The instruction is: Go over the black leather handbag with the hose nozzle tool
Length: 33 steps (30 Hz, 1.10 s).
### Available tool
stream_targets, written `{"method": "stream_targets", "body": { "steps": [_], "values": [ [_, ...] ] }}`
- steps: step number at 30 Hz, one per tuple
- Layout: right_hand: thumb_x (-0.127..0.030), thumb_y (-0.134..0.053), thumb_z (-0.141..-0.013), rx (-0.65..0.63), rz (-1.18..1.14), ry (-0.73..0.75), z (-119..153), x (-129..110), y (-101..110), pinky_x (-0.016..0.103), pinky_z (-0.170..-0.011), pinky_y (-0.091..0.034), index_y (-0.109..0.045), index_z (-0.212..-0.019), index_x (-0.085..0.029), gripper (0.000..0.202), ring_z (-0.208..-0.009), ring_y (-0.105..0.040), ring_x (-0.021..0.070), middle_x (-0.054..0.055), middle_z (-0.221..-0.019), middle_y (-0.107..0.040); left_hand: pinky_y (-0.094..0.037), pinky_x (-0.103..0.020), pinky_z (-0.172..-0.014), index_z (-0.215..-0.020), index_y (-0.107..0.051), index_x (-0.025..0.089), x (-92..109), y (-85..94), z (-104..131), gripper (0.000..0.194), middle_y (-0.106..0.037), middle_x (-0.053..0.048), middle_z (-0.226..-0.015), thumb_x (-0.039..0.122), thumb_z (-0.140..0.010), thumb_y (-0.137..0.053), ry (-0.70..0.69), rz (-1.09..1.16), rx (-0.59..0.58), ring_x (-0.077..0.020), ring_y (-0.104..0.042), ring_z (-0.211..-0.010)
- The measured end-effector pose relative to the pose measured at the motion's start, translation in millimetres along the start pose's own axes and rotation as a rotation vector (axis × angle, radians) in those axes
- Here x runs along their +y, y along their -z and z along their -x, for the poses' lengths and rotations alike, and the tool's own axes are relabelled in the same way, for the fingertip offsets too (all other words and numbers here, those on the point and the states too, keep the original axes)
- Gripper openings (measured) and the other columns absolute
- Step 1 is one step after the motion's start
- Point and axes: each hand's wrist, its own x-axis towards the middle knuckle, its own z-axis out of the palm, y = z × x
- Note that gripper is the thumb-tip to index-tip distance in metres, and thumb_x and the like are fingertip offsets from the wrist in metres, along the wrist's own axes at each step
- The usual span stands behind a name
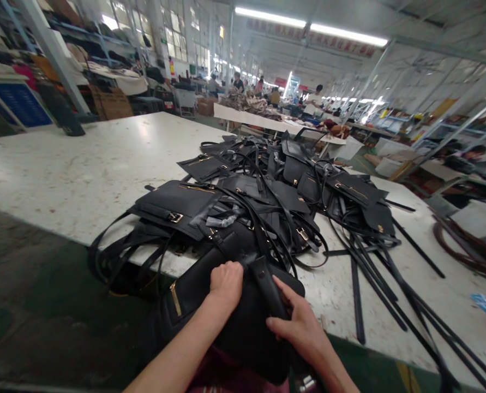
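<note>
A black leather bag (226,322) with a gold zip lies against my lap at the table's near edge. My left hand (225,283) is closed on the bag's top where a wide black strap (267,289) joins it. My right hand (298,325) grips the same strap lower down, thumb across it. Just beyond my hands a pile of black bags (243,207) with gold buckles and tangled straps covers the middle of the white table (83,169).
Loose black straps (390,273) fan out to the right of the pile. Brown straps (467,248) lie at the far right. Shelving racks stand at the left and right. Other people work at tables far behind. Dark green floor (42,305) lies at the lower left.
</note>
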Motion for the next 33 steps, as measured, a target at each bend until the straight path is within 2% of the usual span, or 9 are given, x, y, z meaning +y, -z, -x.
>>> {"method": "stream_targets", "body": {
  "steps": [6, 13, 15, 20, 23, 25, 27, 30, 33],
  "values": [
    [-0.011, -0.056, -0.062, -0.028, -0.008, -0.036, 1, -6, -2, 0.025, -0.064, -0.052, -0.033, -0.136, -0.019, 0.078, -0.087, -0.06, 0.0187, 0.004, -0.123, -0.053, -0.049, -0.038, -0.066, -0.088, -0.062, 0.006, 1, -8.0, 0, 0.037, -0.061, -0.018, -0.086, -0.002, -0.079, -0.027, -0.02, -0.039, 0.053, -0.029, -0.062, -0.082],
    [-0.01, -0.056, -0.061, -0.02, 0.006, -0.033, 1, -7, -2, 0.022, -0.059, -0.05, -0.032, -0.136, -0.02, 0.08, -0.085, -0.059, 0.0172, 0.003, -0.119, -0.054, -0.042, -0.029, -0.071, -0.085, -0.055, 0.015, -22, -16.3, 10, 0.022, -0.057, -0.007, -0.086, 0.011, -0.083, -0.034, -0.104, 0.031, 0.133, -0.0193, -0.057, -0.081],
    [-0.01, -0.057, -0.061, -0.012, 0.027, -0.041, 0, -6, -2, 0.021, -0.058, -0.049, -0.032, -0.136, -0.019, 0.08, -0.08, -0.059, 0.016, 0.004, -0.114, -0.057, -0.04, -0.026, -0.066, -0.077, -0.052, 0.017, -31, -13.8, 10, 0.018, -0.055, -0.002, -0.078, 0.015, -0.082, -0.036, -0.118, 0.239, 0.126, -0.016, -0.054, -0.073],
    [-0.01, -0.057, -0.06, 0.006, 0.052, -0.059, 1, -5, -3, 0.021, -0.055, -0.047, -0.031, -0.136, -0.02, 0.081, -0.069, -0.058, 0.0129, 0.004, -0.111, -0.058, -0.041, -0.025, -0.065, -0.072, -0.048, 0.016, -56, 4.8, 15, 0.013, -0.052, 0.0, -0.067, 0.023, -0.079, -0.04, -0.227, 1.084, -0.042, -0.0145, -0.051, -0.067],
    [-0.01, -0.056, -0.061, -0.007, 0.027, -0.049, 3, -8, -3, 0.02, -0.051, -0.044, -0.031, -0.136, -0.02, 0.08, -0.059, -0.054, 0.0092, 0.004, -0.109, -0.058, -0.043, -0.028, -0.073, -0.074, -0.05, 0.017, -78, 12.8, 29, 0.018, -0.053, -0.001, -0.074, 0.033, -0.08, -0.043, -0.147, 1.068, 0.236, -0.0166, -0.052, -0.075],
    [-0.01, -0.056, -0.062, -0.013, 0.014, -0.045, 4, -11, -3, 0.02, -0.051, -0.043, -0.031, -0.137, -0.019, 0.079, -0.057, -0.052, 0.0079, 0.003, -0.107, -0.059, -0.042, -0.033, -0.083, -0.082, -0.052, 0.019, -101, 9.7, 41, 0.021, -0.054, -0.003, -0.087, 0.039, -0.079, -0.046, 0.023, 0.861, 0.519, -0.0192, -0.052, -0.085],
    [-0.011, -0.056, -0.063, -0.013, 0.017, -0.049, 5, -16, -1, 0.02, -0.052, -0.044, -0.031, -0.136, -0.019, 0.078, -0.056, -0.051, 0.0082, 0.003, -0.103, -0.06, -0.042, -0.039, -0.089, -0.099, -0.052, 0.019, -129, -1.6, 52, 0.037, -0.049, -0.007, -0.104, 0.047, -0.074, -0.048, 0.205, 0.677, 0.669, -0.0236, -0.05, -0.097],
    [-0.013, -0.057, -0.063, -0.009, 0.057, -0.057, 9, -25, 1, 0.022, -0.05, -0.043, -0.03, -0.137, -0.018, 0.078, -0.054, -0.05, 0.0093, 0.002, -0.093, -0.062, -0.044, -0.045, -0.089, -0.119, -0.045, 0.016, -164, -26.3, 65, 0.068, -0.043, -0.012, -0.114, 0.059, -0.067, -0.052, 0.332, 0.651, 0.545, -0.0286, -0.049, -0.102],
    [-0.016, -0.057, -0.064, -0.005, 0.121, -0.048, 17, -38, 3, 0.023, -0.048, -0.043, -0.029, -0.137, -0.018, 0.079, -0.051, -0.051, 0.0108, 0.001, -0.084, -0.063, -0.045, -0.044, -0.089, -0.132, -0.033, 0.02, -168, -43.9, 74, 0.073, -0.044, -0.011, -0.119, 0.058, -0.072, -0.051, 0.27, 0.768, 0.356, -0.0274, -0.052, -0.103]
  ]
}}
